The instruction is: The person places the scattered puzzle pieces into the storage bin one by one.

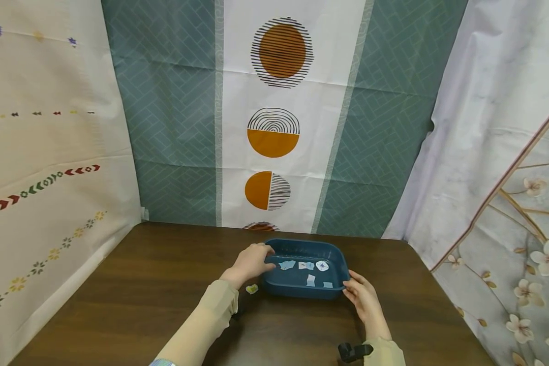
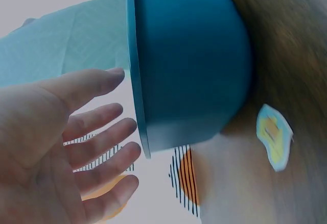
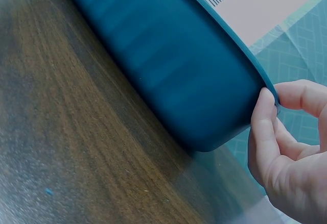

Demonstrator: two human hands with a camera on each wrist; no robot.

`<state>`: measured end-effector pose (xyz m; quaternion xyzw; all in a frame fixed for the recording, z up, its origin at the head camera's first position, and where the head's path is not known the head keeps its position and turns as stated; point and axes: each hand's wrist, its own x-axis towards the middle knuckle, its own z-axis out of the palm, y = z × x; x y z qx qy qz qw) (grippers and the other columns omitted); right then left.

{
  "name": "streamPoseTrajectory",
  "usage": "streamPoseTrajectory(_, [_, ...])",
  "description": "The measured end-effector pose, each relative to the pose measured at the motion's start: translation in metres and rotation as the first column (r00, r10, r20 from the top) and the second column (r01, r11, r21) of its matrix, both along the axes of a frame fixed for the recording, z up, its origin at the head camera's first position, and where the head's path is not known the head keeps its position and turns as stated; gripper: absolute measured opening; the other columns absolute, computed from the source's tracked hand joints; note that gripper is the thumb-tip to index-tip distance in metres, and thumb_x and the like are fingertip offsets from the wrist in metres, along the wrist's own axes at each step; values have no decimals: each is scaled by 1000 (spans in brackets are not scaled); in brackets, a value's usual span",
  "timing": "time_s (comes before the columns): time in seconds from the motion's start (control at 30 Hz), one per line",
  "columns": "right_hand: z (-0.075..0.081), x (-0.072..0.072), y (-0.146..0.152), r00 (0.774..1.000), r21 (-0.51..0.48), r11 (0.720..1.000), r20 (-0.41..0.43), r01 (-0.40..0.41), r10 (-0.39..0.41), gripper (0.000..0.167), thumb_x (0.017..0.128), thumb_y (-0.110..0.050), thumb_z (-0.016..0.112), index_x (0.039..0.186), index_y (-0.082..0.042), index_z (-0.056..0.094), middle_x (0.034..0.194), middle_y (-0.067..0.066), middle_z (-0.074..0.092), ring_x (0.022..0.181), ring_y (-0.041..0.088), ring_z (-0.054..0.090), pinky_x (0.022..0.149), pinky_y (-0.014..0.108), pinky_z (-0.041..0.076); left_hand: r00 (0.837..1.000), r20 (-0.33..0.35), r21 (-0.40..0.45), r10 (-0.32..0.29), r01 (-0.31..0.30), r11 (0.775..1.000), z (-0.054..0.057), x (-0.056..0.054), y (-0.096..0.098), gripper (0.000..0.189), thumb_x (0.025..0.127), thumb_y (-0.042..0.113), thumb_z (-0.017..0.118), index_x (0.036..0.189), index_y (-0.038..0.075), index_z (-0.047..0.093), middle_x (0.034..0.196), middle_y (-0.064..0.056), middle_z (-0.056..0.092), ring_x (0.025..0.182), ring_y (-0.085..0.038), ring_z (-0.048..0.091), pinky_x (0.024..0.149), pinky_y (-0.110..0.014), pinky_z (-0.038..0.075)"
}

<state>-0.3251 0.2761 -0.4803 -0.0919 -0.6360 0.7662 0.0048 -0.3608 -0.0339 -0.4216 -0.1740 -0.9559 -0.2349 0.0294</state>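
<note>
A blue plastic tub (image 1: 297,292) sits on the wooden table, holding several small flat cutouts, among them a round one with a compass star (image 1: 322,266) and a pale blue piece (image 1: 286,265). At the tub's near right corner my right hand (image 1: 362,299) pinches the rim between thumb and fingers, as the right wrist view also shows. My left hand (image 1: 252,260) is by the left rim with loosely spread fingers; in the left wrist view a small gap separates its fingertips from the rim. Outside the tub, below that hand, lies a yellow-green cutout (image 2: 275,137).
The dark wooden table (image 1: 174,284) extends on both sides of the tub. Behind it hangs a green and white curtain (image 1: 174,127) with orange circles. Patterned cloths hang at left and right. A tiny blue speck (image 3: 48,191) lies on the tabletop.
</note>
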Motion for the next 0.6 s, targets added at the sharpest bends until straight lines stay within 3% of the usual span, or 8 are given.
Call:
streamPoseTrajectory(0.23, [2,1,0,1000,7,1000,11,-5,4,57,92,3,52,144,10,31,78,-9,56,69,2,54,71,14,52,999,-33,10,39,-39,999,-4,4,-21,41,84,24,77,119,5,66,117,-13,64,105,-31,63,88,-48,54])
streamPoseTrajectory(0.43, [2,0,-2,999,-3,1000,33,8,-8,55,92,4,52,144,9,33,79,-9,56,69,2,54,70,15,52,997,-15,41,78,-78,996,-14,5,-37,55,85,32,76,130,5,59,130,-16,57,114,-34,60,92,-50,52])
streamPoseTrajectory(0.6, [2,-1,-3,999,15,1000,33,-8,8,55,94,2,52,145,8,32,81,-10,57,70,2,55,71,15,52,997,5,37,74,-74,997,-20,7,-47,59,85,39,75,129,3,59,131,-18,58,115,-36,60,93,-52,51])
